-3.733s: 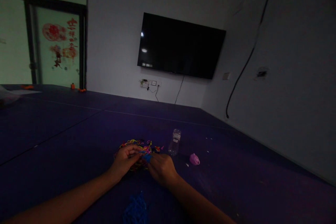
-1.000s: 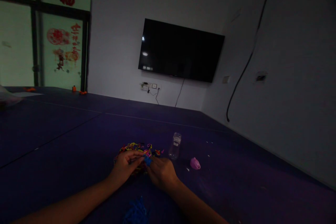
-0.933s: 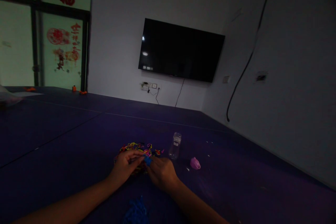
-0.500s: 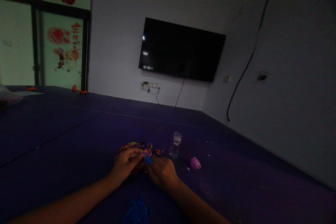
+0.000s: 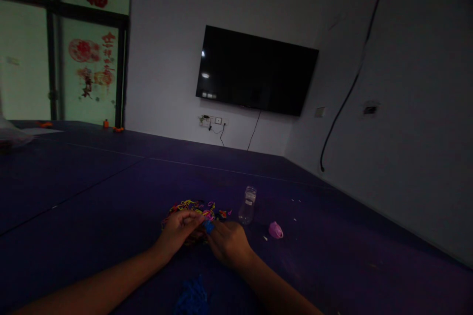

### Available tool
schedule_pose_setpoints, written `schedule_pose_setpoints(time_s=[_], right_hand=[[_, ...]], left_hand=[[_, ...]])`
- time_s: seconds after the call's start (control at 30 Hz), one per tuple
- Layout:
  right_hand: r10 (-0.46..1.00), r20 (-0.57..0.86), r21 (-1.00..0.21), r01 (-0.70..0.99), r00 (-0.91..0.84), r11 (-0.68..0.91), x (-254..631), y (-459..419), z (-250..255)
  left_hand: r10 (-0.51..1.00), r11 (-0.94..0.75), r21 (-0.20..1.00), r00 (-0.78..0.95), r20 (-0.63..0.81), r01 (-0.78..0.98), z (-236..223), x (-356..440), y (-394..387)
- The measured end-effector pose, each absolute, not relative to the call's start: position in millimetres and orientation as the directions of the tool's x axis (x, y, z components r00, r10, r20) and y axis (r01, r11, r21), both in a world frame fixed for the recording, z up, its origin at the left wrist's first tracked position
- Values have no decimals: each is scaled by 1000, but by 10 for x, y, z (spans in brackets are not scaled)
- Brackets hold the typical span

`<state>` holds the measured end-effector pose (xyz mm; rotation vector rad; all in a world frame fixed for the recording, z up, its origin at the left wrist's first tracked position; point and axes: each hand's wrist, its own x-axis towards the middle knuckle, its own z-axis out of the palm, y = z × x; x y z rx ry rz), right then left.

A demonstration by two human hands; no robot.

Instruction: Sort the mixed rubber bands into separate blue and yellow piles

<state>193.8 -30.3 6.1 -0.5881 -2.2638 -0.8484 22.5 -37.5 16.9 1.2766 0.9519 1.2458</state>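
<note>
Centrally, low in the frame, the right hand (image 5: 231, 243) holds a blue bunch (image 5: 209, 227); the left hand (image 5: 180, 229) has a narrow grip beside it, contents impossible to tell. Both partly hide thin, looped multicoloured bands (image 5: 186, 205). Rightward stand a clear bottle (image 5: 247, 206) and rounded pink piece (image 5: 275, 230); a stringy blue heap (image 5: 192, 298) lies bottom centre.

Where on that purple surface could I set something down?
Bare patches: between the left forearm and the dark seam, and right of the pink object. Crowded: around left hand and right hand, with multicoloured loops, clear bottle and blue pile.
</note>
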Motion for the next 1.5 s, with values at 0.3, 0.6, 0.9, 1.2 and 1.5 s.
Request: schedule_pose_setpoints(time_s=[0.3, 0.6, 0.9, 1.2, 1.5], right_hand=[[188, 681, 439, 600, -708, 669, 1935, -328, 73], [163, 689, 450, 593, -706, 668, 1935, -336, 79], [167, 675, 459, 586, -718, 668, 1930, -347, 90], [176, 653, 462, 572, -737, 678, 1923, -364, 108], [157, 668, 460, 569, -727, 682, 1927, -357, 91]], left_hand=[[986, -102, 979, 113, 123, -178, 173, 220, -378], [984, -96, 977, 128, 122, -188, 198, 226, -396], [986, -109, 980, 107, 128, -164, 198, 231, -389], [981, -144, 982, 112, 157, -121, 151, 221, -367], [978, -160, 980, 115, 174, -118, 140, 220, -349]])
